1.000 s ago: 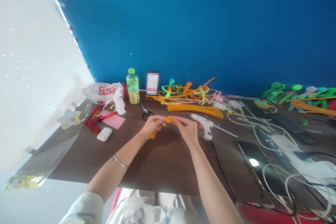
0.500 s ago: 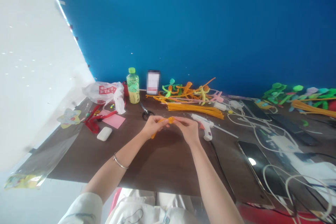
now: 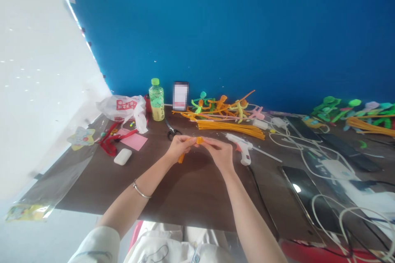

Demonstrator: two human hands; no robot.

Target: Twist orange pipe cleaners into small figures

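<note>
Here we go: L hand (image 3: 182, 148) closed in a tight pinch on a twisted orange pipe cleaner (image 3: 200, 140), one fuzzy end poking down toward the near side. R hand (image 3: 219, 154) right next to it, fingertips (image 3: 210, 141) gripping the same piece. Piece held up between both hands, above the dark brown table (image 3: 191, 199). Silver bangle (image 3: 139, 189) on L wrist.

Just right of R hand: white hot-glue gun (image 3: 242, 147) w/ thin white stick out the back. Far of the hands: black-handled scissors (image 3: 172, 134), flat bundle of orange pipe cleaners (image 3: 230, 130), pile of bent pipe-cleaner figures (image 3: 219, 107). Far left: green-capped plastic bottle (image 3: 156, 99), white plastic bag w/ red print (image 3: 121, 107). Left: pink paper sheet (image 3: 134, 141), rounded white case (image 3: 122, 156). Near right: black smartphone (image 3: 305, 197), tangled white cables (image 3: 327, 164) close by.
</note>
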